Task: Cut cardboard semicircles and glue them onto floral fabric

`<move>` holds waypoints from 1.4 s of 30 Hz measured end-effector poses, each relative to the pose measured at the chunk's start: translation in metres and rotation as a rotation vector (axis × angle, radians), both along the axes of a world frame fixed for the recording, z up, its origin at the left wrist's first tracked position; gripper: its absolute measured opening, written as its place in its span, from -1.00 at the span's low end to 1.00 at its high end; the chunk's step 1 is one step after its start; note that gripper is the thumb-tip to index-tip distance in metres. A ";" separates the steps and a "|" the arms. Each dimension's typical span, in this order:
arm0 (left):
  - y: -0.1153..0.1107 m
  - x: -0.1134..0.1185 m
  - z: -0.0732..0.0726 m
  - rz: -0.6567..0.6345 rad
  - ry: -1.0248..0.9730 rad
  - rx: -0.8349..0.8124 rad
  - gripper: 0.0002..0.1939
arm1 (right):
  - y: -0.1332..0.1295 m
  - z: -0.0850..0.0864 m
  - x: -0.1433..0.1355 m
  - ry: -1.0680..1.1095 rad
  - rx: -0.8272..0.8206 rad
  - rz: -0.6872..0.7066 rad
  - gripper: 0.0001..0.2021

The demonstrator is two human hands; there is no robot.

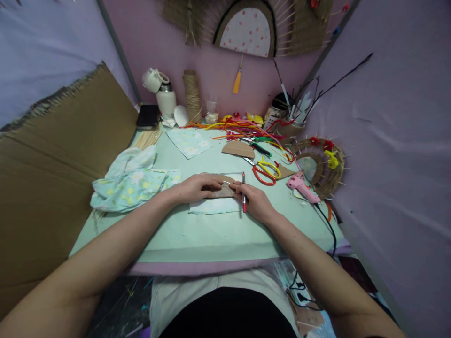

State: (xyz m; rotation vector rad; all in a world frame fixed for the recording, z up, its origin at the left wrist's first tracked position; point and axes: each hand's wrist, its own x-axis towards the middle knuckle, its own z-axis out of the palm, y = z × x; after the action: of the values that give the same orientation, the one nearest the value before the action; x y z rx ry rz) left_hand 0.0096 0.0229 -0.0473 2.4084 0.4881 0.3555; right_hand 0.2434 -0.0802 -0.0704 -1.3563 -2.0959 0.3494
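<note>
A brown cardboard half-circle [225, 191] with a smaller arch shape in its middle lies over a light piece of cloth [214, 207] at the middle of the table. My left hand [195, 188] holds its left end, fingers over the top and thumb near the straight edge. At the right end, the fingertips of my right hand [255, 199] touch the cardboard. A pen [244, 190] with a red end is tucked in the fingers of that same hand, pointing away from me. The fingers cover part of the cardboard's outline.
Crumpled floral cloth [136, 185] lies left, a flat floral piece [190, 142] behind. Red-and-yellow scissors [266, 171], green-handled pliers [260, 148] and another cardboard half-circle [238, 149] sit beyond my hands. A pink glue gun [303, 188] with its cord is right; a cardboard sheet [52, 188] stands left.
</note>
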 end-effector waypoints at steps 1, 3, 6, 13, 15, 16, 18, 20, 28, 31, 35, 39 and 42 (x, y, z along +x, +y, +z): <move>0.000 0.000 0.000 -0.008 0.004 0.006 -0.71 | 0.000 0.000 0.000 -0.001 0.002 -0.001 -0.90; -0.001 0.001 0.001 -0.016 0.014 0.014 -0.72 | 0.001 0.000 0.000 -0.002 0.006 -0.006 -0.89; -0.001 0.001 0.003 -0.008 0.030 0.028 -0.73 | -0.001 0.002 -0.001 0.007 0.040 0.003 -0.90; -0.001 0.002 0.003 -0.036 -0.013 0.042 -0.75 | -0.017 0.008 -0.012 0.265 0.259 -0.011 -0.77; 0.000 0.002 0.002 -0.039 -0.019 0.044 -0.76 | -0.021 0.009 -0.018 0.281 0.251 0.020 -0.76; 0.000 0.002 0.001 -0.035 -0.023 0.047 -0.76 | -0.023 0.010 -0.021 0.277 0.252 0.025 -0.78; 0.000 0.001 0.000 -0.028 -0.032 0.055 -0.75 | -0.025 0.010 -0.026 0.252 0.245 0.034 -0.82; 0.000 0.001 0.000 -0.018 -0.034 0.062 -0.75 | -0.026 0.010 -0.030 0.220 0.229 0.058 -0.83; -0.001 0.001 0.001 -0.014 -0.006 0.066 -0.75 | -0.025 0.005 -0.032 0.090 0.220 0.081 -0.83; -0.001 0.001 0.002 -0.014 -0.006 0.063 -0.76 | -0.024 0.005 -0.032 0.086 0.220 0.090 -0.83; -0.001 0.001 0.003 0.002 0.016 0.050 -0.75 | -0.024 0.005 -0.032 0.096 0.204 0.097 -0.83; -0.002 0.001 0.004 0.000 0.008 0.049 -0.75 | -0.024 0.006 -0.033 0.094 0.180 0.090 -0.82; -0.002 0.002 0.004 0.001 0.008 0.047 -0.75 | -0.023 0.008 -0.033 0.085 0.173 0.087 -0.82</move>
State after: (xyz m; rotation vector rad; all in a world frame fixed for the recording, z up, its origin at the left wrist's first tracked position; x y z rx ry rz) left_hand 0.0111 0.0210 -0.0432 2.4563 0.4900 0.3618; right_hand 0.2101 -0.1037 -0.0629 -1.1333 -2.0673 0.2502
